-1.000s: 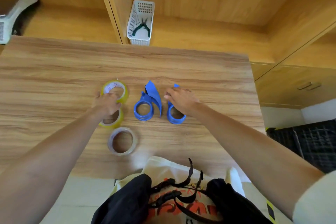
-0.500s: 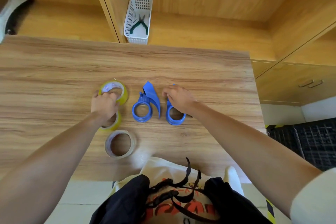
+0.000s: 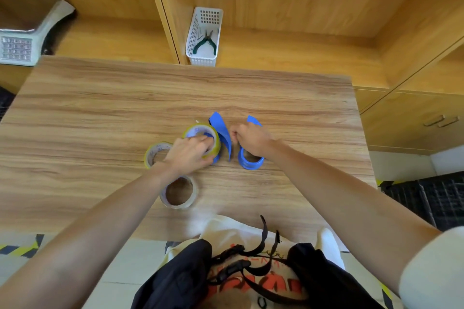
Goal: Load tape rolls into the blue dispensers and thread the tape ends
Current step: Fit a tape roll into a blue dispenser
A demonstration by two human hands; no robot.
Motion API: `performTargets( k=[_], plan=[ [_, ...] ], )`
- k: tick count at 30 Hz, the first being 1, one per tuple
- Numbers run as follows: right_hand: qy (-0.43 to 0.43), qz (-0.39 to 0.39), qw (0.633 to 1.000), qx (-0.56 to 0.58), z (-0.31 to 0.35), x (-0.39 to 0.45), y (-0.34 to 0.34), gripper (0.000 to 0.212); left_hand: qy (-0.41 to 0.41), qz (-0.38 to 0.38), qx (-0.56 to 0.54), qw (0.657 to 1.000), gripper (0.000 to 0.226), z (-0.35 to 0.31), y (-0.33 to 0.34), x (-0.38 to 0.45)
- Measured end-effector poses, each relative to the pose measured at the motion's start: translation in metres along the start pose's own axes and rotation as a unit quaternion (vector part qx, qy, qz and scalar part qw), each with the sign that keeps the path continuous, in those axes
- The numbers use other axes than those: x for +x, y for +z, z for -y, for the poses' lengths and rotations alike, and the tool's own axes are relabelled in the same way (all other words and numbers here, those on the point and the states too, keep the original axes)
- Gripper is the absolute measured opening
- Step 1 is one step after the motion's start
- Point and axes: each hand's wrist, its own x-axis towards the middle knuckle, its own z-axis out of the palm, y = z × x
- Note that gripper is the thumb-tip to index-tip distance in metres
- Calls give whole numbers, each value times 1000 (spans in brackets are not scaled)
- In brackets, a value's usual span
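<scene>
Just left of frame centre, a yellow tape roll [image 3: 200, 133] sat over the left blue dispenser [image 3: 221, 133].
It looked light, rigid and smooth, best held by its rim; the left hand [image 3: 190, 153] clasped that rim, while the right hand [image 3: 251, 138] curled closed on the right blue dispenser [image 3: 251, 160] on the table [image 3: 100, 108].

On the bench [image 3: 100, 113]: two dispensers side by side, left one [image 3: 221, 133] under a roll [image 3: 203, 137], right one [image 3: 251, 159] beside it. Two more rolls [image 3: 157, 152] [image 3: 178, 192] lie left and nearer me. Basket [image 3: 204, 35] behind.
</scene>
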Motion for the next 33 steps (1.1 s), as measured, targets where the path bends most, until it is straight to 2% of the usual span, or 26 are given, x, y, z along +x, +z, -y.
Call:
performTargets(
  k=[6, 13, 21, 26, 29, 33],
  plan=[
    [-14, 42, 999, 16, 4, -7, 11, 19, 8, 18, 12, 1000, 25, -24, 12, 6],
    [-23, 20, 999, 22, 9, -11, 14, 44, -18, 51, 18, 998, 33, -25, 26, 14],
    [-10, 3, 999, 33, 7, -3, 19, 52, -42, 64, -3, 997, 33, -19, 28, 22],
    [20, -16, 997, 79, 7, 7, 29, 55, -25, 39, 24, 999, 37, -18, 33, 26],
    [35, -21, 994, 98, 8, 11, 32, 56, -19, 34, 16, 999, 52, -10, 34, 26],
    [60, -12, 992, 114, 10, 13, 36, 57, -87, -89, -67, 990, 45, 11, 33, 16]
  ],
)
